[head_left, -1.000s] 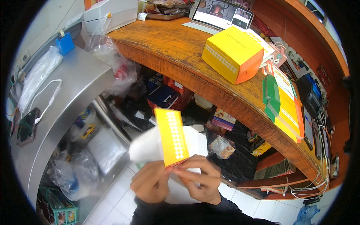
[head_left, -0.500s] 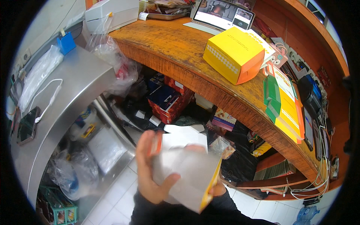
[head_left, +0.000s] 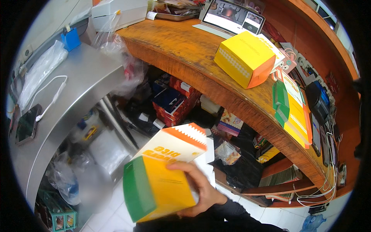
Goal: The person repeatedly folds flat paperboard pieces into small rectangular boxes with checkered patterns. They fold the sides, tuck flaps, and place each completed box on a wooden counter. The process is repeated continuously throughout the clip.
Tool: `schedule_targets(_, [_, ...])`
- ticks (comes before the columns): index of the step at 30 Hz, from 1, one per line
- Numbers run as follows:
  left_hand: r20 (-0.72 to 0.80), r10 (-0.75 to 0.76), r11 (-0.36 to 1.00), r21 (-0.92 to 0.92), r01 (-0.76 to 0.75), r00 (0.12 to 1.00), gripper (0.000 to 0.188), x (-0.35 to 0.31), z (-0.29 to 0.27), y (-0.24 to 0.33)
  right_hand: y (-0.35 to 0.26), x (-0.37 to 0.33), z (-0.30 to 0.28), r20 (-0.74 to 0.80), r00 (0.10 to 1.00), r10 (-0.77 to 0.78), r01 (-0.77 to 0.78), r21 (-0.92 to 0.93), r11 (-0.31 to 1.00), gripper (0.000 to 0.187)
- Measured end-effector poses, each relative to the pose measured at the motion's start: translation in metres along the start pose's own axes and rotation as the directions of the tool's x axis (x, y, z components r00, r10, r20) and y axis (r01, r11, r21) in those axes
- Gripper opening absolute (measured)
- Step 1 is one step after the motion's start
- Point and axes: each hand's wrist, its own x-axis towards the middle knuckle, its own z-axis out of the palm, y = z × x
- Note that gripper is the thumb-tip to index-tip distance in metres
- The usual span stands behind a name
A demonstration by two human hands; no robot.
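Note:
A yellow and green cardboard food box is tilted low in front of me. Its raised flap is cream inside with an orange, zigzag-patterned end, and other white flaps stick out behind it. My right hand is closed around the box's right side, thumb over the yellow panel and fingers below. I do not see my left hand; the box may cover it. On the wooden counter stands a folded yellow and orange box, and to its right lie flat green and yellow box blanks.
A steel table on the left bears a phone with a white cable. Along the wooden counter are a tablet, a white machine and a black device. Red cartons and bags fill the space underneath.
The box has turned: its grey-white face showed before, now its yellow and green outside does. It has moved left and down. My left hand has gone out of sight.

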Motion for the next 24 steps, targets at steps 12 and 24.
schedule_targets(12, [0.036,-0.071,0.996,-0.045,0.072,0.997,0.058,0.003,0.019,0.017,-0.119,0.098,-0.163,-0.266,0.719,-0.642,-0.313,-0.949,0.043,0.061])
schedule_targets(24, [0.149,-0.099,0.993,-0.042,0.106,0.984,0.062,-0.002,0.030,0.014,-0.095,0.104,-0.165,-0.384,0.658,-0.648,-0.362,-0.916,0.175,0.063])
